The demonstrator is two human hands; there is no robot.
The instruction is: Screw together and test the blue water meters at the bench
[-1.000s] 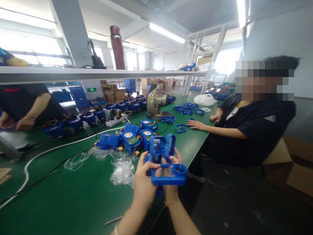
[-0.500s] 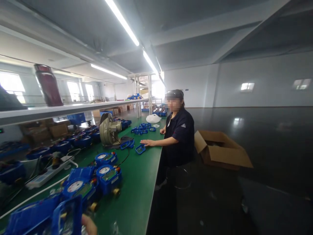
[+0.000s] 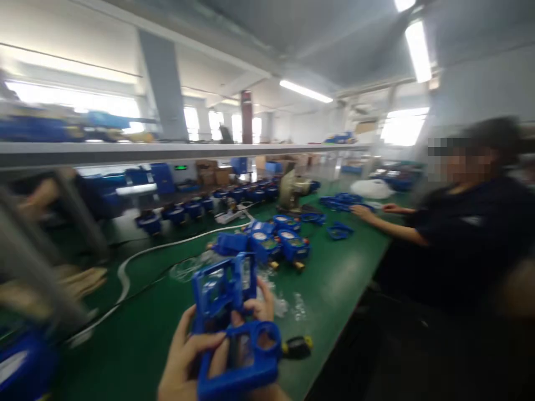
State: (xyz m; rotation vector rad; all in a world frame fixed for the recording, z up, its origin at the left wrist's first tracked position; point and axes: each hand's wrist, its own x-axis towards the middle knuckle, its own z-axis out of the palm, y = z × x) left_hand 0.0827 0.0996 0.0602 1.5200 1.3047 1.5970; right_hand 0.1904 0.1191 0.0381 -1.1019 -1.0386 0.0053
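Close to me, both hands hold open blue plastic meter covers (image 3: 240, 384) with window cut-outs and a round hole at one corner. My left hand (image 3: 181, 353) is closed round the left side, its thumb over the lower frame. The fingers of my right hand (image 3: 263, 301) are closed on the right side, next to an upright blue frame (image 3: 215, 284). Whether the frames are joined I cannot tell. Just beyond, blue meters (image 3: 265, 245) with white dials and brass fittings stand on the green bench (image 3: 334, 278). A black and yellow handle (image 3: 297, 347) lies right of the covers.
At the bench's right side sits a co-worker (image 3: 463, 234), hands near several blue frames (image 3: 340, 200). A beige blower (image 3: 292, 189) stands mid-bench. A white cable (image 3: 159, 245) crosses the left side below a long shelf (image 3: 188, 149). Clear plastic bags (image 3: 280, 303) lie near my right hand.
My view has swung left and down, so the bench and meters appear farther right. Both my hands now show on the blue covers; earlier only part of one hand with a blue frame was visible.
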